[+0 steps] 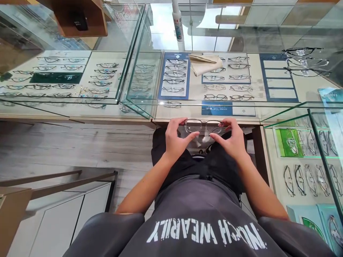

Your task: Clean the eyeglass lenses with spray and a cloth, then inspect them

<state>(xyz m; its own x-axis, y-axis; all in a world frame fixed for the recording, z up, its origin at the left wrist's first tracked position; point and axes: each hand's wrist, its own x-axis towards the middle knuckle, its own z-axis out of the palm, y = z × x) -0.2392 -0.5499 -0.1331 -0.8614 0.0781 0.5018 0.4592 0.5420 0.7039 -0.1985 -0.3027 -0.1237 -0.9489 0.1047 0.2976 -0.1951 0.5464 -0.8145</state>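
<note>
A pair of thin-rimmed eyeglasses (204, 125) is held level over my lap, near the front edge of the glass display case. My left hand (177, 139) grips its left end between thumb and fingers. At the other end my right hand (232, 138) pinches the frame in the same way. Both thumbs point inward below the lenses. On the case's glass top, beyond the glasses, lies a folded beige cloth (205, 64). A white bottle (177, 25) stands farther back.
Rows of eyeglasses fill the glass case (142, 103) ahead and another case (270, 142) at my right. Several loose frames (305, 62) rest on the glass at the back right. A wooden block (80, 21) is at the upper left; a white cabinet (64, 214) stands lower left.
</note>
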